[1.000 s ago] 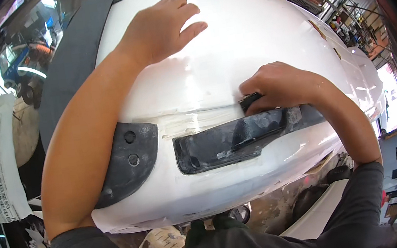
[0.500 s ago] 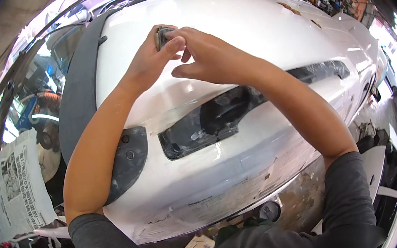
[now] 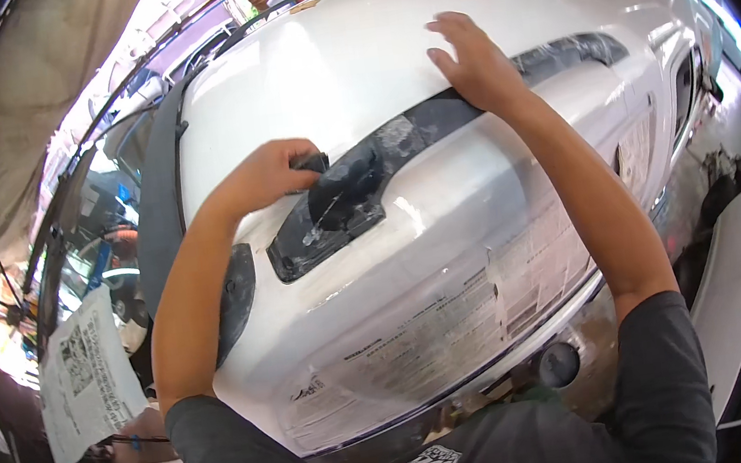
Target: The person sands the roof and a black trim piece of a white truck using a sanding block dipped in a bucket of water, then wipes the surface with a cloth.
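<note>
A large white vehicle body panel (image 3: 297,83) fills the middle of the view, crossed by a long dark scuffed strip (image 3: 421,119) with a recess at its lower left end. My left hand (image 3: 276,174) is shut on a small dark block (image 3: 310,161), on the white panel just above the recess. My right hand (image 3: 482,70) is open with fingers spread, at the upper edge of the strip farther right, its fingertips over the white panel. A curved black trim piece (image 3: 232,309) lies by my left forearm, partly hidden by it.
A printed paper sheet (image 3: 88,377) covers part of the vehicle at left, below a windscreen and a tan cloth (image 3: 41,105). Masking paper (image 3: 386,359) covers the lower panel. A loose white panel (image 3: 731,289) stands at the right, with the workshop floor behind it.
My hands were together half a second ago. My left hand has moved down with the block, which my right hand held a second ago; my right hand has moved rightward and opened.
</note>
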